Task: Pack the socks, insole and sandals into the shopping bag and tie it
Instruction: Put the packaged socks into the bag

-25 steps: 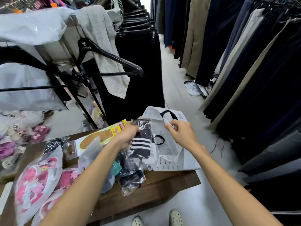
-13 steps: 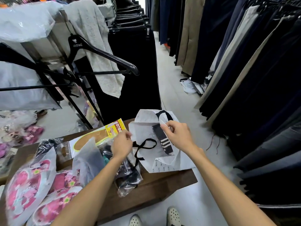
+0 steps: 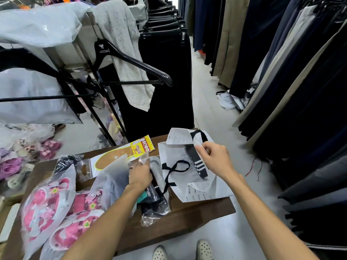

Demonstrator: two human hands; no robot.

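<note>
1. Now that the striped socks [image 3: 197,163] have left my left hand [image 3: 139,174] and lie inside the bag [image 3: 202,190], at center right of the frame, the first item is packed; a second ago that hand was carrying them toward the opening.

2. My right hand [image 3: 216,159] has kept its place throughout, pinching the bag's upper flap to hold the mouth open, with the socks showing dark just under it.

3. My left hand has since dropped back to the pile of wrapped socks [image 3: 154,201] at center frame. Its fingers curl into the plastic packets there, so I judge it is taking hold of the next pack, though the grasp itself is partly hidden by wrapping.

4. On the worktop [image 3: 187,218], the insole [image 3: 112,159] lies flat in its packet just above my left hand, not yet packed.

5. At lower left, the pink sandals [image 3: 47,207] sit in their clear bags, also untouched.

6. Across the bag's front the black ribbon [image 3: 174,168] lies loose, so tying is a long way off: more socks, the insole and the sandals must go in first.
</note>
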